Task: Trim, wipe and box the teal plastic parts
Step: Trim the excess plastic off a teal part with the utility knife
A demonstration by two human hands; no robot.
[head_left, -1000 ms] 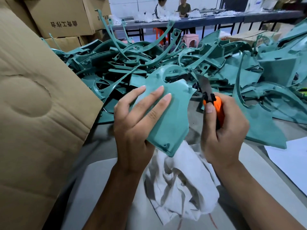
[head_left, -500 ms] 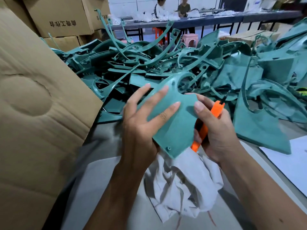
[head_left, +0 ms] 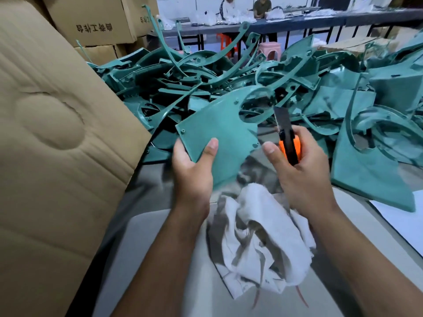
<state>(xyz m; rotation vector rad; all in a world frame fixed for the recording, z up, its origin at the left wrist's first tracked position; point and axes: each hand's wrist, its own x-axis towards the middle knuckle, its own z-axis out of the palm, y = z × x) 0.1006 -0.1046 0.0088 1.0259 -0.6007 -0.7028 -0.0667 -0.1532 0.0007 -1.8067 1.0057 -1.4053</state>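
This is a factory finishing floor: a large heap of identical teal moulded plastic parts [head_left: 229, 72] fills the middle, printed brown cardboard cartons [head_left: 91, 21] stack at upper left, and seated workers [head_left: 262, 5] man a long dark workbench [head_left: 320, 20] along the top.

Teal panel [head_left: 219, 133] up front matching the teal heap of parts [head_left: 229, 76] behind, utility knife [head_left: 288, 143] showing an orange body with a black slider and grey blade, rag [head_left: 263, 236] off-white, cardboard flap [head_left: 57, 133] plain tan, stool [head_left: 270, 50] pink.
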